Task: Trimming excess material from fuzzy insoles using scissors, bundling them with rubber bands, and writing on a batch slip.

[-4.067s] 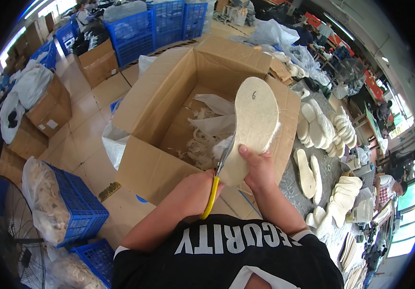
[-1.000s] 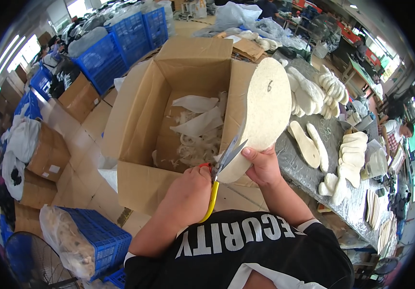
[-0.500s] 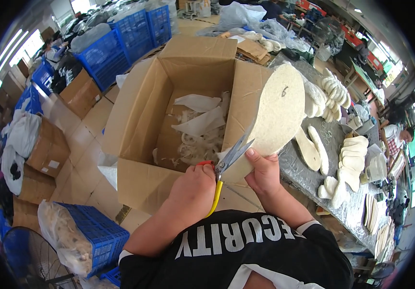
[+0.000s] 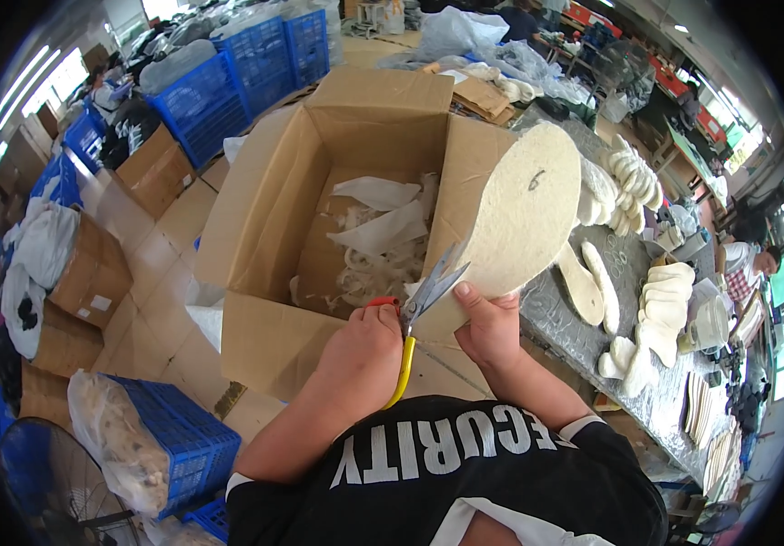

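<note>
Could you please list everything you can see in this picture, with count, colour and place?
Sole-shaped felt insole: one, cream, held up over the box's right edge.
Scissors with yellow and red handles: one pair, blades at the insole's lower edge.
Open cardboard box: one, brown, centre, on the floor.
White offcut strips: many, inside the box.
Grey worktable: one, right.
Stacked cream insoles: several piles, on the table.
Blue plastic crates: several, upper left and lower left.
Closed cardboard boxes: several, brown, left.
Another person: one, far right.
Left hand: grips the scissor handles.
Right hand: fingers pinch the insole's lower end.
</note>
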### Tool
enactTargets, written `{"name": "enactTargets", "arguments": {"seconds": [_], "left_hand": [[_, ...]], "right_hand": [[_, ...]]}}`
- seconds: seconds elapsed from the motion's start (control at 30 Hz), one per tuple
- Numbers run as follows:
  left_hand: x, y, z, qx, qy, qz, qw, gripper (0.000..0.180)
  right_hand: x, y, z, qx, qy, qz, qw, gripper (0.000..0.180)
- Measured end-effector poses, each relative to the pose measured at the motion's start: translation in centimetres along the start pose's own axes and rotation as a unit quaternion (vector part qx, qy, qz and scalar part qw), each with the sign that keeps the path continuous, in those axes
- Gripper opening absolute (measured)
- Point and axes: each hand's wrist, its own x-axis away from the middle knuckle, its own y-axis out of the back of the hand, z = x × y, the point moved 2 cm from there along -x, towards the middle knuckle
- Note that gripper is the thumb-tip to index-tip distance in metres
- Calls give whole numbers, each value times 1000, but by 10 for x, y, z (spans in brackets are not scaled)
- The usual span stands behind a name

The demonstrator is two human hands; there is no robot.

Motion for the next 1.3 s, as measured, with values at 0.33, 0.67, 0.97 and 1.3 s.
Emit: {"name": "enactTargets", "arguments": {"seconds": [0.33,0.67,0.97,1.3], "left_hand": [[6,3,3,-4,28,23,999,16],[10,-2,12,34,65,-6,997,19],[-2,-8,80,565,291,-113,764,22],[-24,-11,43,674,183,-97,709,36]], "right_hand": [[1,-19,3,-11,-30,-15,999,44],[-2,-19,-7,-7,-75,-8,997,37],[-22,-14,-3,-53,-138,13,989,41],[-25,6,-7,-128,-187,-40,973,42]]}}
